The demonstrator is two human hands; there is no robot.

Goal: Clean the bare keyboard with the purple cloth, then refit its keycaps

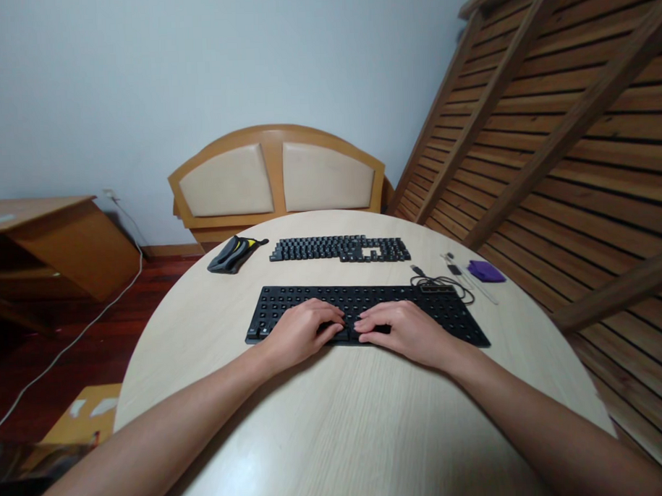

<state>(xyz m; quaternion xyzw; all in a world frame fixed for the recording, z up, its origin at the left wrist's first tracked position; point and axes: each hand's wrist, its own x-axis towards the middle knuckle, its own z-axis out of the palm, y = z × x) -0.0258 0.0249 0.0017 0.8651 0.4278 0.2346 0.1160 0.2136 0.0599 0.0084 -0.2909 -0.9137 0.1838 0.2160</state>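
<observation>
A black keyboard [311,296] lies on the round table, with most of its keycaps off and small key posts showing in rows. A few keycaps sit at its lower left corner. My left hand [306,325] rests on the middle of its front edge, fingers bent and close together, thumb low. Facing it, a small gap away, my right hand [402,329] touches the same edge with curled fingers. Whatever lies under the fingertips is dark and hidden. Behind the keyboard, loose black keycaps [320,248] are laid out in keyboard order, with a gap toward the right.
The keyboard's black cable [446,281] is coiled at its upper right. Beside it are thin tools [476,283] and a folded purple cloth [485,271]. A black and yellow pouch-like item [236,253] lies at the back left of the pale table [337,421]. Wooden slats [576,124] lean at right.
</observation>
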